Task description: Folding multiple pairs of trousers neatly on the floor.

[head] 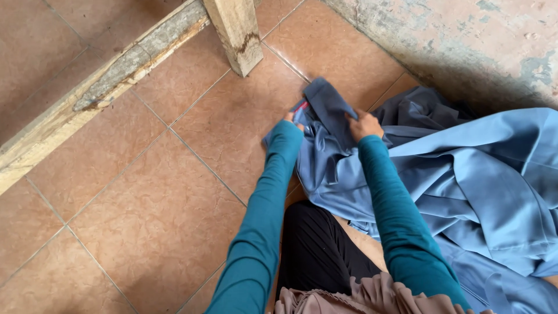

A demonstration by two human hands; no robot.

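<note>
You are looking down at a floor of reddish-brown tiles [145, 192], sitting low with your knees drawn in. A rough plaster wall [465, 40] runs along the upper right, and a weathered wooden beam [99, 93] crosses the upper left, meeting an upright wooden post [235, 32] near the top middle.

The biggest soft thing is a wide heap of light blue cloth [488, 186] filling the right side, loose and rumpled, with a darker slate-blue cloth [418, 110] lying behind it against the wall. None of that heap looks folded yet, so most of the work seems to lie ahead.

In front of you, in the middle, lies the blue garment [325, 157] you are handling, flat on the tiles just below the post. Its dark blue upper part is turned up in a neat flap, which suggests the folding has only begun.

Both arms are in teal sleeves. Your left hand [290, 119] pinches the garment's left edge, though the sleeve hides most of the fingers. Your right hand [365, 125] presses down on the dark flap, fingers curled onto the cloth.

A small red tag [300, 106] peeks out beside your left hand; nothing on it can be read.
</note>
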